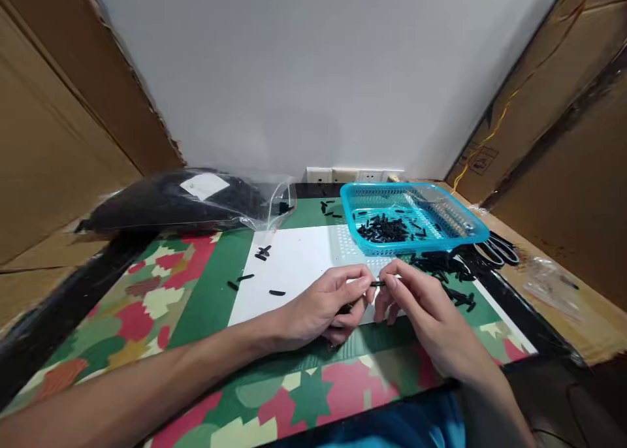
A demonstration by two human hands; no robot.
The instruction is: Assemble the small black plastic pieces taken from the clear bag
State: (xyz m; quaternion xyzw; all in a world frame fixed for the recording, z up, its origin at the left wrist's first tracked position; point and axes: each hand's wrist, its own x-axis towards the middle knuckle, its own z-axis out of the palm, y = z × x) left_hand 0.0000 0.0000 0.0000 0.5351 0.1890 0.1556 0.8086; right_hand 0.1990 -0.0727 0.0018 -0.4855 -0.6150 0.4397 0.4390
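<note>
Patterned table (157,298) carries a bag (132,205) whose white label (204,186) is unreadable; left hand (321,304) and right hand (425,298) pinch a black piece (377,283), lying between both closed grips.

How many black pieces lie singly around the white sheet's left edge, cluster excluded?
3: one piece on the green strip, a second piece at the sheet's left edge, a third piece farther in. The left arm may hide more.

The person's left grip (326,307) and right grip (424,301) are bare, with slender fingers; left forearm (206,366) and right forearm (482,386) are likewise uncovered. Creased blue clothing (421,422), slightly glossy, shows at the lower edge.
</note>
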